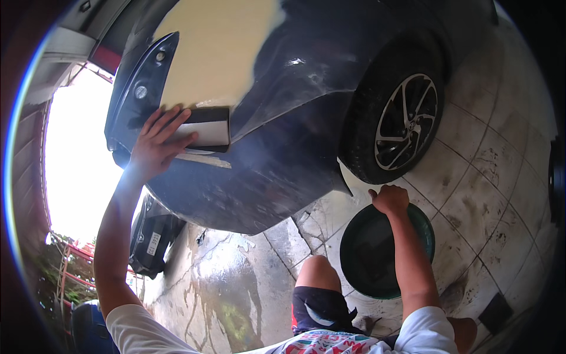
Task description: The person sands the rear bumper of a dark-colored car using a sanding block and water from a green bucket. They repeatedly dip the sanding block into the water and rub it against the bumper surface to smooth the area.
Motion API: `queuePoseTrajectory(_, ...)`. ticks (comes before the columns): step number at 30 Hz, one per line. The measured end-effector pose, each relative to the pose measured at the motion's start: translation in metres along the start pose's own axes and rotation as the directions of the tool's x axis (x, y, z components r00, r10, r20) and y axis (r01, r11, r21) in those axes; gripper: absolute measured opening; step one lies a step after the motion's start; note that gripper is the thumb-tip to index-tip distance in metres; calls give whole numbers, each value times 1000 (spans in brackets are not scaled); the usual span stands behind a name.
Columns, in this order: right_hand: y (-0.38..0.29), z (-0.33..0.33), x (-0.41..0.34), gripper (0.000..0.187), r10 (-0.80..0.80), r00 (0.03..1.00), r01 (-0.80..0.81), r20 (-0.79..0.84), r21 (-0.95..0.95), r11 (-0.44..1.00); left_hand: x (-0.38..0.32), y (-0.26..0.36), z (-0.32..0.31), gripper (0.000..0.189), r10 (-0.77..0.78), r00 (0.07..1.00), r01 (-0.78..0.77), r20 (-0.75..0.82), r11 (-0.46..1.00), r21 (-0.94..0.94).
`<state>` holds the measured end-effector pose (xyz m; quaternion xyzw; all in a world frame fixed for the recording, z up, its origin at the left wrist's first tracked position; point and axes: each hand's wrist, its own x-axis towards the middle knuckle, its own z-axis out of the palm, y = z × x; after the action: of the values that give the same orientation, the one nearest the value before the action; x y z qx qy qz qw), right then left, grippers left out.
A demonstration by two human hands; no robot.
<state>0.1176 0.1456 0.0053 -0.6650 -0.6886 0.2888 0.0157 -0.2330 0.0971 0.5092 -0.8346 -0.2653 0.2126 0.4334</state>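
Observation:
My left hand (pixel 161 139) lies over the left end of a rectangular sanding block (pixel 208 129), black with a pale grey middle, and holds it against the car body. Above the block spreads a cream patch of filler or primer (pixel 216 48) on the dark car panel (pixel 305 57). A dark lamp unit (pixel 141 88) borders that patch on the left. Just below the block, a pale strip (pixel 205 160) runs along the bumper (pixel 230 194). My right hand (pixel 390 199) is curled at the far rim of a dark green basin (pixel 349 270); whether it grips anything is hidden.
The car's tyre (pixel 360 132) and spoked wheel (pixel 409 124) stand just beyond the basin. Wet, stained floor (pixel 221 274) lies below the bumper, with tiles (pixel 482 194) to the right. A black square piece (pixel 496 313) lies there. Another vehicle (pixel 152 234) is at left.

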Motion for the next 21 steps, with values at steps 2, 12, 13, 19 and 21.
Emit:
queuePoseTrajectory(2, 0, 1, 1, 65, 19, 998, -17, -57, 26, 1000, 26, -26, 10, 56, 34, 992, -27, -121, 998, 61)
queuePoseTrajectory(12, 5, -1, 1, 63, 15, 998, -10, -57, 96, 995, 51, 17, 9, 43, -158, 919, 178, -361, 984, 22)
queuePoseTrajectory(13, 5, -2, 1, 63, 5, 999, 0, -51, 101, 995, 34, 21, 12, 42, -185, 942, 201, -281, 979, 28)
queuePoseTrajectory(19, 3, -2, 5, 63, 69, 998, -70, 14, 112, 991, 135, -64, 18, 46, -167, 900, 235, -401, 964, 126)
queuePoseTrajectory(21, 3, -2, 5, 63, 68, 997, -63, -35, 135, 989, 160, -62, 16, 50, -245, 858, 323, -452, 941, 104)
